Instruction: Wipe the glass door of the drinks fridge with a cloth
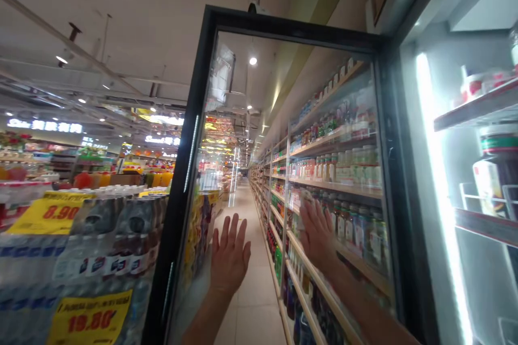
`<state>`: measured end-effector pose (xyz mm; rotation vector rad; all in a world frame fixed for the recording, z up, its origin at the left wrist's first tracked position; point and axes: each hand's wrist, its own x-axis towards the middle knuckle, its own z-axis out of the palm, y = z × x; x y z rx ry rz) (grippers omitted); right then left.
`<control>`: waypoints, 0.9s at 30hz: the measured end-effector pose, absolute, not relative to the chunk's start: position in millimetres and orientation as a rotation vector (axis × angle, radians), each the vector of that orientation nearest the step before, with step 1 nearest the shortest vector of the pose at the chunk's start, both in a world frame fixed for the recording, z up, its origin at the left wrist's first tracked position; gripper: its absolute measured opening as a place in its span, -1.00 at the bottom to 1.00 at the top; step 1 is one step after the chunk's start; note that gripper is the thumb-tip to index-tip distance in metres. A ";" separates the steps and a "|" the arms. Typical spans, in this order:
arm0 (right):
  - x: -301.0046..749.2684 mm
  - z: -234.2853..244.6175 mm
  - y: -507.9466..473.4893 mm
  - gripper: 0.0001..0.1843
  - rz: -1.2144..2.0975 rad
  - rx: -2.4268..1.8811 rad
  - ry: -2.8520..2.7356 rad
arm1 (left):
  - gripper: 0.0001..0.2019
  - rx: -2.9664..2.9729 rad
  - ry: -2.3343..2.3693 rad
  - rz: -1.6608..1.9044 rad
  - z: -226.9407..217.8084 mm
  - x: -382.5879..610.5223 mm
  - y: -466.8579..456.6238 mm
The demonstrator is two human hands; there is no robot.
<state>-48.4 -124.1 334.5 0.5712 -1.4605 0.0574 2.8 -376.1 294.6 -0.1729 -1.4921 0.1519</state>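
Observation:
A glass cooler door [295,27] with a black frame stands swung open in front of me. My left hand [230,256] is raised before the lower left of the pane, fingers upright and a little apart. Farther right, my right hand [318,232] is stretched toward the glass, its fingers extended and slightly blurred. Something pale shows by the right fingertips, too unclear to name. Both palms face the pane; whether they touch it I cannot tell. Neither hand visibly grips anything.
At right, the lit cooler shelf [477,110] carries bottles, including a dark bottle [496,172]. Shelves of bottles show through the glass along an aisle floor [251,280]. Stacked bottle packs [109,259] with yellow price signs [91,321] stand left of the door.

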 end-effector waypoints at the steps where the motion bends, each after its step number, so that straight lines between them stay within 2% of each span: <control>1: -48.5 332.6 -122.4 -0.25 0.044 0.585 -1.459 | -0.44 -0.170 -1.498 0.155 294.4 2.5 -376.6; 9: -67.1 348.2 -64.5 -0.34 0.470 0.093 -1.376 | -0.41 -0.153 -1.515 0.136 292.6 2.1 -373.7; 14: -44.0 314.1 -129.7 -0.27 0.125 0.603 -1.488 | -0.40 -0.173 -1.519 0.120 291.0 -2.4 -376.5; 17: -40.2 296.8 -132.2 -0.26 -0.030 0.801 -1.497 | -0.39 -0.176 -1.524 0.113 290.8 -3.3 -377.5; 23: -59.9 313.2 -66.8 -0.34 0.394 0.145 -1.431 | -0.38 -0.172 -1.533 0.092 291.2 -1.7 -374.4; 25: -57.1 314.6 -77.2 -0.32 0.435 0.118 -1.418 | -0.36 -0.170 -1.534 0.077 291.1 -1.8 -374.0; 27: -49.1 308.4 -103.8 -0.28 0.316 0.306 -1.473 | -0.36 -0.181 -1.526 0.065 291.2 -1.6 -374.6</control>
